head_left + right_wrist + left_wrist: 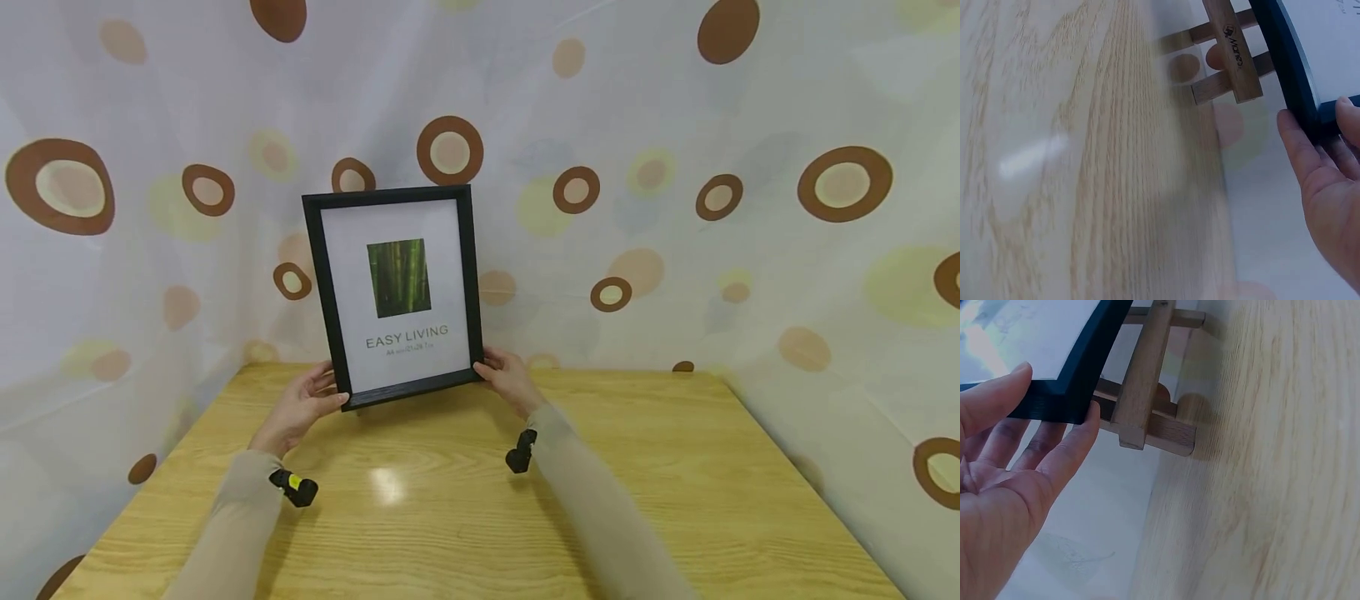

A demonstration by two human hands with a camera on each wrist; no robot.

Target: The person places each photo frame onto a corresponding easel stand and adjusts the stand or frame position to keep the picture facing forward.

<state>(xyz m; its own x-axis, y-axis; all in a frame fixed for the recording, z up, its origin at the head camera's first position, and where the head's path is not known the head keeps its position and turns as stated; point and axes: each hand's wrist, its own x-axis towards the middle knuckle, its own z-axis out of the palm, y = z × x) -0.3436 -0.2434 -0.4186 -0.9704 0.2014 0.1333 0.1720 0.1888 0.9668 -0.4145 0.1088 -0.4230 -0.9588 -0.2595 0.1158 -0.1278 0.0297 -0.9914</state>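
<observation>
A black picture frame (397, 392) with a white sheet, a bamboo picture and the words "EASY LIVING" is held upright, tilted a little sideways, toward the back of the table. My left hand (300, 408) grips its lower left corner, thumb in front and fingers behind and below. At the lower right corner, my right hand (512, 379) pinches the frame the same way. Behind the frame stands a small wooden easel (1141, 394), seen in both wrist views and mostly hidden in the head view. Lettering marks the easel's front bar (1233, 50) in the right wrist view.
The light wood table (450, 500) reaches back to a white cloth (637, 100) patterned with brown and yellow ovals, which also hangs along both sides. Small black devices are strapped to the left wrist (294, 487) and right wrist (521, 452).
</observation>
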